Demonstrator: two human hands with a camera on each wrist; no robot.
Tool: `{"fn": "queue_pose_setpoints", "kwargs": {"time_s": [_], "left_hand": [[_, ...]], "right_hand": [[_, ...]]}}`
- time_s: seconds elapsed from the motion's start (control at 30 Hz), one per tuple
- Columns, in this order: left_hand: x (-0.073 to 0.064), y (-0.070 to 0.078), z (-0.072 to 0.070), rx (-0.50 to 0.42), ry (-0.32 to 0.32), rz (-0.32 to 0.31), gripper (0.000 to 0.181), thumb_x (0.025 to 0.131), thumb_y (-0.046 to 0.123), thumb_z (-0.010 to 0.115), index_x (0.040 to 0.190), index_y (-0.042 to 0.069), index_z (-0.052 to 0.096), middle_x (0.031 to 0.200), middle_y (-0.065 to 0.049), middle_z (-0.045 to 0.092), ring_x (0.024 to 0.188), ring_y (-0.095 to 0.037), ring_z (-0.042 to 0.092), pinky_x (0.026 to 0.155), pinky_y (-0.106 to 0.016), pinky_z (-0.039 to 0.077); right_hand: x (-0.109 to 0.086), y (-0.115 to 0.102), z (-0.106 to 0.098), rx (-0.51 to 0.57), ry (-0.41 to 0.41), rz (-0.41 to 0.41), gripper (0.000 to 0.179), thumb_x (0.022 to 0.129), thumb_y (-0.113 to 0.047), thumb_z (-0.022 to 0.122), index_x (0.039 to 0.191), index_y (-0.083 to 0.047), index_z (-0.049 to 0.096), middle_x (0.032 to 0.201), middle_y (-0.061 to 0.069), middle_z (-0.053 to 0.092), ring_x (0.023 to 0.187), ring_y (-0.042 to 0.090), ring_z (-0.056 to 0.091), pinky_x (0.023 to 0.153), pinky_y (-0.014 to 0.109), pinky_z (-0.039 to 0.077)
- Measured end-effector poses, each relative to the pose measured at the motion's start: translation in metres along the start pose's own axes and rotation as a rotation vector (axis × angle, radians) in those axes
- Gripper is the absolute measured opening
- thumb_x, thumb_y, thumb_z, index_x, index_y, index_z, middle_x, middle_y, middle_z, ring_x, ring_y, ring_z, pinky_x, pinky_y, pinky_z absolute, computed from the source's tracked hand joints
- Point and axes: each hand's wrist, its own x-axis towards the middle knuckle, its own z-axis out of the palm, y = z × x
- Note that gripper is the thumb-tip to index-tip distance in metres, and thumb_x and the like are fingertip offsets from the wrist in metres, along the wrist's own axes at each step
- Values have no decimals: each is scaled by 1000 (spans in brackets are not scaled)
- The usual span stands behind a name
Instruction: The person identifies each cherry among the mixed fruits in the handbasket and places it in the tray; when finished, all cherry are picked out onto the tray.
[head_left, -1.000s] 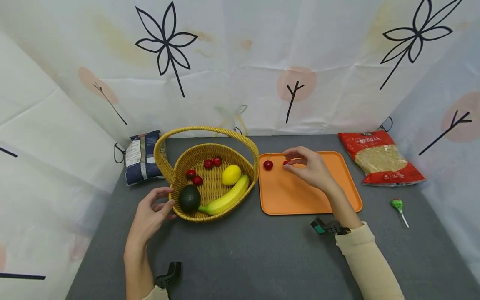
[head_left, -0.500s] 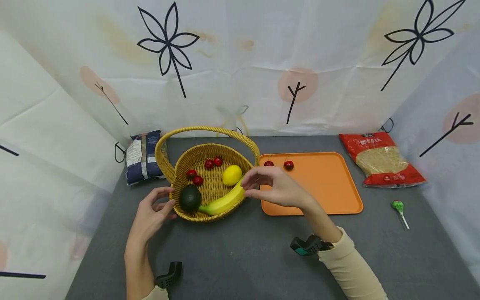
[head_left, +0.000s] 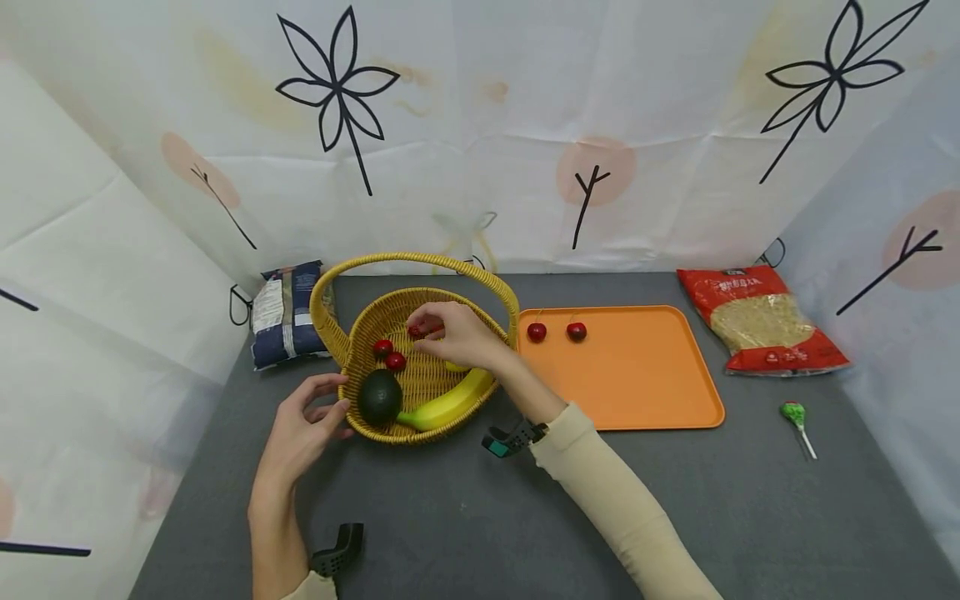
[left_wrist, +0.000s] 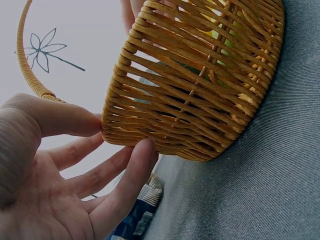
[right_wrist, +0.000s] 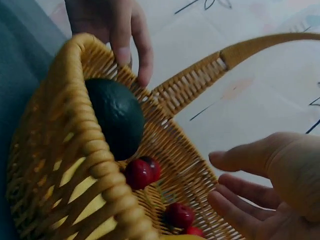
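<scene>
Fingers [right_wrist: 235,206] of my right hand [head_left: 459,333] stand apart, holding nothing, near two cherries [right_wrist: 179,215] in the basket [head_left: 427,377]. My left hand [head_left: 300,429] touches its side; gripping or not, I can't tell. An avocado [head_left: 379,397] and banana [head_left: 450,406] lie inside, an orange tray [head_left: 637,375] beside.

The head view looks forward and down from high at six o'clock across the surface [head_left: 465,517], while both wrist views crowd the shared basket [left_wrist: 195,95], left from seven o'clock outside, right from four, over the rim [right_wrist: 102,162].
</scene>
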Motion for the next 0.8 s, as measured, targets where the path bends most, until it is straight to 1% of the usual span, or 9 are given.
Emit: {"fn": "queue_pose_setpoints", "kwargs": {"time_s": [0.07, 0.2, 0.33, 0.47, 0.63, 0.8], "left_hand": [[0, 0, 0, -1, 2, -3, 46, 109, 11, 65, 153, 7, 52, 157, -25, 54, 99, 2, 73, 79, -29, 69], [0, 1, 0, 2, 4, 1, 46, 109, 12, 65, 152, 7, 52, 156, -25, 54, 98, 3, 73, 79, -29, 69], [0, 1, 1, -3, 2, 7, 45, 109, 12, 64, 152, 7, 52, 155, -25, 54, 97, 4, 72, 79, -29, 69], [0, 1, 1, -14, -2, 8, 45, 109, 12, 64, 152, 6, 52, 155, -26, 54, 98, 4, 73, 79, -29, 69], [-1, 1, 1, -12, 2, -3, 45, 109, 11, 65, 152, 6, 52, 156, -25, 54, 100, 3, 73, 79, -29, 69], [0, 1, 0, -6, 0, -13, 46, 109, 12, 65, 153, 7, 51, 157, -24, 53, 103, 0, 74, 79, -28, 69]], "right_hand": [[15, 1, 4, -66, -9, 40, 32, 102, -7, 75, 132, -1, 70, 134, 22, 73, 122, 33, 73, 103, 35, 63], [38, 5, 9, -163, -42, 87, 34, 101, -5, 74, 135, 0, 70, 138, 20, 73, 123, 33, 72, 104, 39, 61], [52, 11, 12, -205, -59, 142, 35, 101, -5, 74, 135, 0, 70, 139, 18, 73, 126, 32, 70, 107, 41, 59], [57, 17, 14, -211, -60, 188, 34, 102, -5, 75, 135, -2, 71, 139, 16, 72, 131, 31, 68, 112, 41, 57], [57, 20, 15, -160, -51, 235, 35, 100, -6, 77, 135, -3, 72, 140, 14, 72, 134, 30, 67, 115, 42, 56], [56, 23, 14, -144, -45, 274, 37, 98, -2, 78, 135, -5, 73, 139, 12, 73, 134, 29, 67, 114, 41, 57]]}}
